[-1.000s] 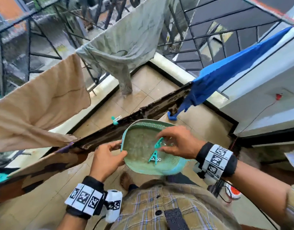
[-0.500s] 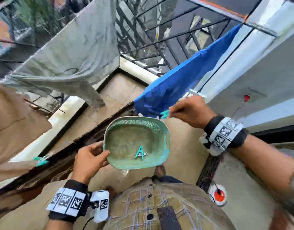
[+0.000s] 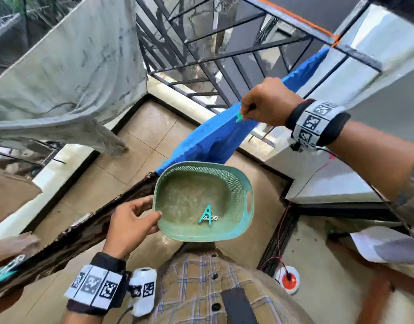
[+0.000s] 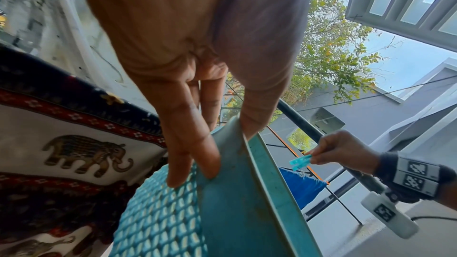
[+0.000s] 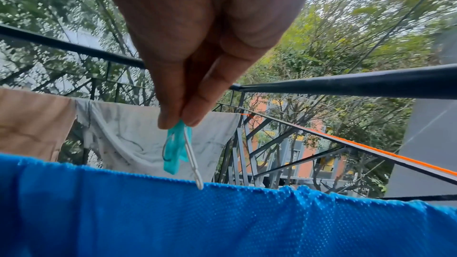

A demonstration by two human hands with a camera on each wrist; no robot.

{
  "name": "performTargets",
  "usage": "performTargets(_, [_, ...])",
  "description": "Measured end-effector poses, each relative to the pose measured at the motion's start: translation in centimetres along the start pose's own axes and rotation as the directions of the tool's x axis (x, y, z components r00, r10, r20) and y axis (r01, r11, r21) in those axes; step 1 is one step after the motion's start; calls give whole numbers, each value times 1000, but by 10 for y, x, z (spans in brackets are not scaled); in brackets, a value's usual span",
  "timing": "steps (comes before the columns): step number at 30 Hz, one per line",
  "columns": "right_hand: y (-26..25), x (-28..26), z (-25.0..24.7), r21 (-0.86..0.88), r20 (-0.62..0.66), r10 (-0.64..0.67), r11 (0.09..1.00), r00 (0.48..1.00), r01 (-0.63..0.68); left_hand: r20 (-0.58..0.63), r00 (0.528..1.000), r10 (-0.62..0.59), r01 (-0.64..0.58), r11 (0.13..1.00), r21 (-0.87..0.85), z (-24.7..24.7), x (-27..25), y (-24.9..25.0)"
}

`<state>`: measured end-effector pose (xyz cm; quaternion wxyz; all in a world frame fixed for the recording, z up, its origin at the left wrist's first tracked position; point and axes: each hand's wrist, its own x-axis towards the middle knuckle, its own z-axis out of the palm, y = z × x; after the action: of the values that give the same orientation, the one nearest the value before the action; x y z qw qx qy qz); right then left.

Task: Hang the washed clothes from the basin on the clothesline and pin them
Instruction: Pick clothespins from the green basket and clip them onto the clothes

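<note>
Tiled balcony floor (image 3: 140, 146) lies below, bounded on the far side by a black metal railing (image 3: 201, 57) with trees beyond it. At far left a tan cloth (image 5: 32, 120) hangs on the line, and a grey-white stained cloth (image 3: 68, 73) hangs next to it on the right. Nearer, at lower left, a dark patterned cloth with elephant motifs (image 4: 74, 153) hangs along a second line, with a teal peg (image 3: 5, 272) at its left end.

Left hand (image 3: 129, 223) holds the teal plastic basin (image 3: 185, 199) by its left rim: thumb on the inside of the rim, fingers (image 4: 190, 155) curled under the perforated outer wall. The basin is held level in front of the person's checked shirt (image 3: 201, 288). One teal clothespin (image 3: 207, 215) lies loose on the basin bottom, toward the right side.

To the right and farther away, a blue cloth (image 3: 215, 139) is draped over the orange clothesline (image 5: 371, 144), which runs up to the right toward the railing corner. Right hand (image 3: 269, 101) is above the top edge of the blue cloth, thumb and fingertips pinching the upper end of a second teal clothespin (image 5: 176, 149). The pin points downward with its legs spread, and the tip of its white leg touches the top fold of the blue cloth.

At lower right, a red round device (image 3: 289, 280) with a red wire sits on the floor beside a white wall ledge (image 3: 330, 183)
</note>
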<state>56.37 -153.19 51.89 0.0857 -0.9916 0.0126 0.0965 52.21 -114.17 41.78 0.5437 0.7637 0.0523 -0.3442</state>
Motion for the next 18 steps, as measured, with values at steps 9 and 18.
performTargets(9, [2, 47, 14, -122, 265, -61, 988, 962, 96, 31, 998, -62, 61, 998, 10, 17, 35, 24])
performTargets(18, [15, 65, 12, -29, 345, -188, 977, 920, 210, -48, 992, -119, 120, 993, 17, 39, 30, 35])
